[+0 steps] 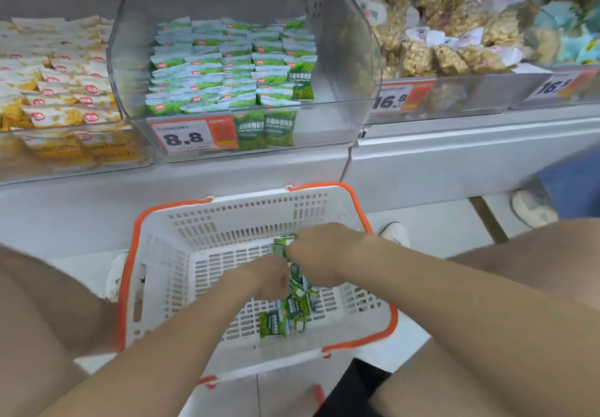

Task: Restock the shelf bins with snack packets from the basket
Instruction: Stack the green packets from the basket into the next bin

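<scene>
Right hand (321, 254): fingers curled downward inside the basket (181, 254). A green packet (280, 247) projects from the fingertips on the side facing the shelf. The hand grips this packet.

Left hand (269, 277): located just beside the right hand, on its near-left side, knuckles up and fingers curled down. The fingertips are hidden behind the hand, so it cannot be determined whether they hold anything.

Pile of green packets (285, 316): lies on the basket floor directly below and just behind both hands, toward the person. Further packets show in the gap between the two hands.

Basket: white slotted plastic with orange handles (130, 264) folded down along the rim. It surrounds both hands and stands on the floor against the shelf base.

Middle bin (337, 59): clear plastic, above and ahead of the hands. It holds stacked rows of matching green packets (233, 62), with free space on its right side. A price tag (191, 137) reading 8.8 is fixed to its front.

Left bin (65, 156): up and left of the grip, holds yellow-and-white packets (55, 75).

Right bin (454, 98): up and right of the grip, holds clear bags of pale snacks (448, 39).
</scene>
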`<state>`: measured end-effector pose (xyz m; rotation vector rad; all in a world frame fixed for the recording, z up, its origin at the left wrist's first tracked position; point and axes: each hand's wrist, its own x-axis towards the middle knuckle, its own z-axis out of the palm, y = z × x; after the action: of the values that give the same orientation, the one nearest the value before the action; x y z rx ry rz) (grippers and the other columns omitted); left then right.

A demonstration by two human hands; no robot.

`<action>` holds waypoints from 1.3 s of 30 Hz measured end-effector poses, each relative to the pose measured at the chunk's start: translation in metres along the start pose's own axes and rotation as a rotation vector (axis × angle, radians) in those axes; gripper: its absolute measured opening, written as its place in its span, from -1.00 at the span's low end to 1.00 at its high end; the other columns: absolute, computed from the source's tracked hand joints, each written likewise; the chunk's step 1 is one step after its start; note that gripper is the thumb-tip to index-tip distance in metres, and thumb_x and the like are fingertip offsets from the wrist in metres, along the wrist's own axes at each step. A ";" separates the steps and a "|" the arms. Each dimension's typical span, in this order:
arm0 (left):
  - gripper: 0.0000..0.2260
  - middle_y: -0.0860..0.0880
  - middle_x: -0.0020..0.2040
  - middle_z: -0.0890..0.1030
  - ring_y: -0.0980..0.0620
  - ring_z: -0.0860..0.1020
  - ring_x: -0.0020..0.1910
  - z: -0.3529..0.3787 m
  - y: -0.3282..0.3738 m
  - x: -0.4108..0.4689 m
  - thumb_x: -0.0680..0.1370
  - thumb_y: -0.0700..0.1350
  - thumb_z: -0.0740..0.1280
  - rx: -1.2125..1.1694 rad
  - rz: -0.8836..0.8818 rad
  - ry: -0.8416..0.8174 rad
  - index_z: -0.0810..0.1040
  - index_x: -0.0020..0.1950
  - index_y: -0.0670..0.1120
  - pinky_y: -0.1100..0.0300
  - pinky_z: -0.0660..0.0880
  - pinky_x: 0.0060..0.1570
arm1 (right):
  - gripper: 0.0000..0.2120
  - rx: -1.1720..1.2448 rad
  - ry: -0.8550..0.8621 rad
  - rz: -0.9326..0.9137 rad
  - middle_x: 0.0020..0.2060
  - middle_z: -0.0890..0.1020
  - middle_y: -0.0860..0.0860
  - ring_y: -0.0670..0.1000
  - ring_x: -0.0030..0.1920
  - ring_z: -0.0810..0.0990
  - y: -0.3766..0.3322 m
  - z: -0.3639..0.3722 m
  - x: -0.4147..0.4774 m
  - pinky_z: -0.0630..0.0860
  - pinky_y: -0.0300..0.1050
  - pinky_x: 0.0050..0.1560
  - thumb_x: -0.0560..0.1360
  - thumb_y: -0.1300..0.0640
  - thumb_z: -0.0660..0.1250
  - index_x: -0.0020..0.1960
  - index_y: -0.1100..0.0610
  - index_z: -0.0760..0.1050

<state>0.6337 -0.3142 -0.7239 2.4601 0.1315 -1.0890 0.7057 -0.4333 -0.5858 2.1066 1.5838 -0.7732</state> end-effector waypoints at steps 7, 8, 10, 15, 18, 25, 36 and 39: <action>-0.15 0.10 0.69 -0.16 -0.15 0.20 0.61 0.087 -0.017 0.047 0.58 -0.47 0.20 -0.035 0.071 -0.153 -0.03 0.70 0.15 -0.02 0.45 0.35 | -0.92 0.021 -0.027 -0.027 -0.17 0.51 0.03 0.03 -0.30 0.51 0.004 0.003 0.021 0.36 -0.09 -0.41 0.57 0.25 0.29 0.03 0.12 0.51; -0.10 0.11 0.69 -0.23 -0.16 0.13 0.65 0.095 -0.019 0.054 0.55 -0.50 0.21 -0.011 0.077 -0.155 -0.05 0.70 0.16 -0.05 0.44 0.37 | -0.93 0.026 -0.012 -0.020 -0.20 0.47 0.02 0.02 -0.31 0.49 0.006 0.001 0.021 0.37 -0.08 -0.41 0.58 0.27 0.27 -0.01 0.11 0.48; -0.13 0.06 0.69 -0.23 -0.19 0.13 0.64 0.104 -0.018 0.064 0.52 -0.49 0.26 0.019 0.087 -0.160 0.08 0.69 0.12 -0.09 0.42 0.41 | -0.89 0.038 -0.001 -0.007 -0.21 0.41 0.01 0.02 -0.30 0.48 0.010 -0.002 0.021 0.37 -0.08 -0.39 0.59 0.28 0.24 -0.04 0.10 0.43; -0.73 -0.07 0.30 0.46 -0.07 0.49 0.19 0.102 -0.013 0.074 0.54 -0.27 0.43 -0.126 0.082 0.141 0.58 0.21 -0.05 0.18 0.42 0.12 | -0.78 0.043 0.010 -0.005 -0.23 0.41 0.01 0.01 -0.32 0.47 0.013 -0.007 0.021 0.35 -0.09 -0.41 0.59 0.28 0.24 -0.18 0.07 0.33; -0.81 0.00 0.11 0.51 0.00 0.50 0.03 0.089 -0.014 0.067 0.53 -0.14 0.54 -0.260 0.039 0.165 0.62 0.08 -0.11 0.15 0.44 0.01 | -0.80 0.044 0.026 -0.002 -0.23 0.42 0.02 0.01 -0.32 0.46 0.017 -0.013 0.019 0.35 -0.10 -0.40 0.60 0.26 0.23 -0.17 0.08 0.33; -0.89 0.05 -0.03 0.66 0.12 0.60 -0.07 0.049 -0.025 0.043 0.60 -0.25 0.42 -0.411 -0.045 0.387 0.70 -0.03 -0.06 0.18 0.57 0.06 | -0.90 0.056 0.131 0.030 -0.03 0.56 0.12 0.13 -0.11 0.60 0.027 -0.038 0.012 0.51 -0.03 -0.24 0.61 0.24 0.18 0.03 0.12 0.46; -0.68 -0.18 0.40 0.37 -0.19 0.54 0.20 0.095 -0.049 0.053 0.64 -0.25 0.27 -0.126 -0.204 0.132 0.44 0.40 -0.11 -0.04 0.53 0.19 | -0.88 0.065 0.016 0.028 -0.10 0.52 0.06 0.04 -0.26 0.50 0.019 -0.021 0.012 0.39 -0.09 -0.35 0.62 0.27 0.19 -0.06 0.09 0.41; -0.41 -0.16 0.62 0.07 -0.26 0.48 0.35 0.111 -0.060 0.065 0.60 -0.36 0.27 -0.169 -0.262 0.088 0.25 0.61 -0.08 -0.08 0.53 0.24 | -0.85 0.038 0.005 0.044 -0.11 0.50 0.04 0.01 -0.25 0.50 0.021 -0.014 0.020 0.51 -0.06 -0.26 0.59 0.31 0.18 -0.06 0.09 0.37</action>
<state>0.5866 -0.3149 -0.8580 2.3837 0.5632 -1.0263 0.7324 -0.4160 -0.5882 2.1642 1.5316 -0.7904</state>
